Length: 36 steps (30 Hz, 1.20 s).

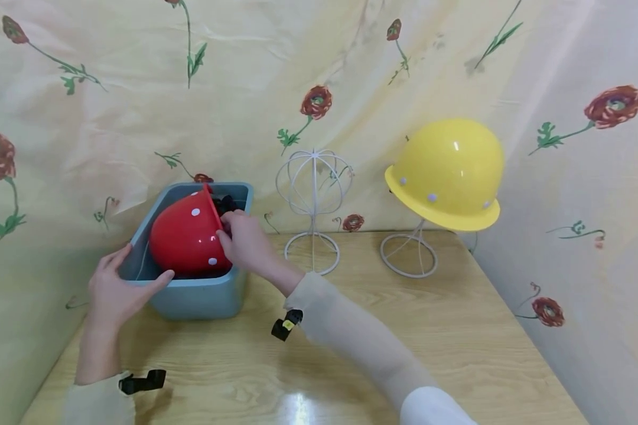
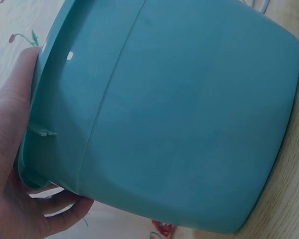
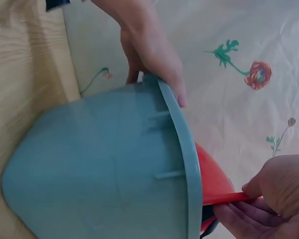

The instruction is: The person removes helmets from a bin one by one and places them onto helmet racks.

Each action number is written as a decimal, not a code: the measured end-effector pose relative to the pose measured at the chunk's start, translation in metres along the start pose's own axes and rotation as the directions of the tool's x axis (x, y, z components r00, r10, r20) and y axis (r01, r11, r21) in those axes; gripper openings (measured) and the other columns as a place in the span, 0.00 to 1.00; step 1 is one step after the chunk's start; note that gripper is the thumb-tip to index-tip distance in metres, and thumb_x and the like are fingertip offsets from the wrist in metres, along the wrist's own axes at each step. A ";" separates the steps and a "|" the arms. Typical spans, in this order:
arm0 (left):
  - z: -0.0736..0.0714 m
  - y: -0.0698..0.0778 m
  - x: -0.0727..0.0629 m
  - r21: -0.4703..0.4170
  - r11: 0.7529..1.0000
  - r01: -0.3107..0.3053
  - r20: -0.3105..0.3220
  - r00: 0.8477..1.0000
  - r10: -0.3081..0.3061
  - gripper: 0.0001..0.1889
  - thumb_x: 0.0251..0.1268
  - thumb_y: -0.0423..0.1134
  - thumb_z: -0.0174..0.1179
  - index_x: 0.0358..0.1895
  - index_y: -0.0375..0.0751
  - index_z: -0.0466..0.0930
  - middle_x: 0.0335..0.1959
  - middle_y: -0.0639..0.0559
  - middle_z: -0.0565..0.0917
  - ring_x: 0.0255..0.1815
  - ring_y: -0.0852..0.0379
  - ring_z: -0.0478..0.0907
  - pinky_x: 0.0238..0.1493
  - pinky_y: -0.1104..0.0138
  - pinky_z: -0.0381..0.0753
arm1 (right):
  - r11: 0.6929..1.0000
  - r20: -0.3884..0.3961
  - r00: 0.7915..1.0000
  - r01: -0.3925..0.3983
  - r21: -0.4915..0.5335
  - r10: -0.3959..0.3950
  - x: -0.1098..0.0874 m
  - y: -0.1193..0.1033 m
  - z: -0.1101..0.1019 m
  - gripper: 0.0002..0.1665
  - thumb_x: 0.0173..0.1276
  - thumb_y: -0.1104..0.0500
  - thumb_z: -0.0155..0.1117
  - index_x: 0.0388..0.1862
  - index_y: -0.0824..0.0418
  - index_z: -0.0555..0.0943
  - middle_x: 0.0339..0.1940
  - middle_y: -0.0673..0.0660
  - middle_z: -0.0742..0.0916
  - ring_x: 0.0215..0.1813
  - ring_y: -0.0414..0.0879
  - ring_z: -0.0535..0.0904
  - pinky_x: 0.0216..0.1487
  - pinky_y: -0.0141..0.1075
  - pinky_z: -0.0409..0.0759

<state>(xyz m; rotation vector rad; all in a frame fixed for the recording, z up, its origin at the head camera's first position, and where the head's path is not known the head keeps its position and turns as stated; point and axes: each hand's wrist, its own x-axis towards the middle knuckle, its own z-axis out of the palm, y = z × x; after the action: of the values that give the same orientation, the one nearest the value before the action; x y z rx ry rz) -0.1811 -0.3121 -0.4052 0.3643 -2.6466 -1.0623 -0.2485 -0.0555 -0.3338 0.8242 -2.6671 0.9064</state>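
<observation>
A red hard hat (image 1: 183,239) with white dots lies on its side in a blue-green plastic bin (image 1: 199,301), its opening turned to the right. My right hand (image 1: 247,242) pinches the hat's brim; in the right wrist view the thumb is on one face of the red brim (image 3: 229,197) and the fingers are on the other. Dark straps show inside the hat. My left hand (image 1: 117,289) grips the bin's near left corner, thumb over the rim. In the left wrist view, its fingers (image 2: 65,214) curl under the bin's edge.
A bare white wire stand (image 1: 313,212) stands right of the bin. Farther right, a yellow hard hat (image 1: 449,174) sits tilted on a second wire stand (image 1: 409,257). The wooden table (image 1: 308,366) meets flower-printed cloth (image 1: 255,77) at the back and sides.
</observation>
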 end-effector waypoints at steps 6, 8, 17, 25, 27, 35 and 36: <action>-0.002 -0.001 0.002 0.007 1.000 -0.002 -0.006 1.000 0.002 0.58 0.62 0.61 0.73 0.88 0.44 0.49 0.84 0.27 0.54 0.81 0.23 0.55 0.60 0.26 0.79 | 0.999 0.080 0.997 -0.024 0.020 0.023 0.017 -0.002 -0.008 0.15 0.79 0.55 0.65 0.57 0.63 0.83 0.41 0.55 0.91 0.34 0.38 0.84 0.34 0.19 0.80; -0.001 -0.001 0.002 0.008 1.000 -0.003 -0.006 1.000 0.003 0.57 0.63 0.60 0.73 0.88 0.44 0.49 0.84 0.27 0.54 0.81 0.23 0.55 0.60 0.26 0.79 | 0.997 0.135 0.990 -0.046 0.067 0.037 0.020 -0.001 -0.013 0.13 0.78 0.56 0.66 0.54 0.63 0.83 0.37 0.54 0.90 0.31 0.39 0.83 0.32 0.20 0.81; -0.001 0.000 0.003 0.018 1.000 0.022 0.005 1.000 -0.022 0.57 0.63 0.60 0.72 0.88 0.46 0.49 0.85 0.28 0.52 0.82 0.23 0.53 0.62 0.25 0.77 | 0.968 0.352 0.929 -0.185 0.170 0.116 0.031 -0.002 -0.016 0.13 0.78 0.55 0.66 0.52 0.62 0.83 0.33 0.52 0.89 0.28 0.41 0.87 0.33 0.27 0.87; 0.000 -0.001 0.003 0.016 1.000 0.010 -0.010 1.000 -0.010 0.56 0.63 0.59 0.73 0.88 0.46 0.50 0.85 0.28 0.54 0.81 0.23 0.55 0.62 0.26 0.78 | 0.954 0.403 0.911 -0.192 0.232 0.086 0.032 -0.007 -0.014 0.16 0.77 0.59 0.67 0.57 0.65 0.80 0.39 0.56 0.90 0.29 0.41 0.88 0.33 0.27 0.88; 0.000 -0.001 0.003 0.012 1.000 0.016 -0.011 1.000 -0.016 0.56 0.63 0.59 0.73 0.88 0.46 0.50 0.85 0.28 0.54 0.82 0.24 0.55 0.62 0.26 0.78 | 0.955 0.403 0.911 -0.191 0.225 0.087 0.032 -0.008 -0.016 0.16 0.76 0.60 0.68 0.58 0.65 0.79 0.40 0.56 0.90 0.29 0.41 0.87 0.33 0.27 0.88; 0.000 0.000 0.004 0.005 0.999 0.036 -0.009 0.999 -0.036 0.56 0.64 0.57 0.73 0.88 0.46 0.49 0.86 0.29 0.52 0.83 0.24 0.53 0.60 0.26 0.79 | 0.775 0.413 0.894 -0.383 0.502 0.174 0.030 -0.006 -0.026 0.25 0.77 0.62 0.67 0.68 0.69 0.75 0.50 0.61 0.88 0.39 0.46 0.88 0.39 0.38 0.93; 0.000 0.000 0.004 0.001 0.999 0.040 -0.005 0.999 -0.040 0.56 0.64 0.56 0.73 0.88 0.46 0.48 0.86 0.28 0.52 0.83 0.24 0.53 0.60 0.26 0.79 | 0.743 0.415 0.890 -0.406 0.532 0.190 0.029 -0.004 -0.027 0.25 0.78 0.62 0.67 0.69 0.68 0.74 0.50 0.61 0.87 0.40 0.47 0.89 0.40 0.39 0.93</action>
<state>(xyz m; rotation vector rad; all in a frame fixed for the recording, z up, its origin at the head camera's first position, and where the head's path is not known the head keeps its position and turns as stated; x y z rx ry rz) -0.1844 -0.3133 -0.4043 0.4216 -2.6469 -1.0703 -0.2695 -0.0544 -0.2998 0.7031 -2.8685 1.9501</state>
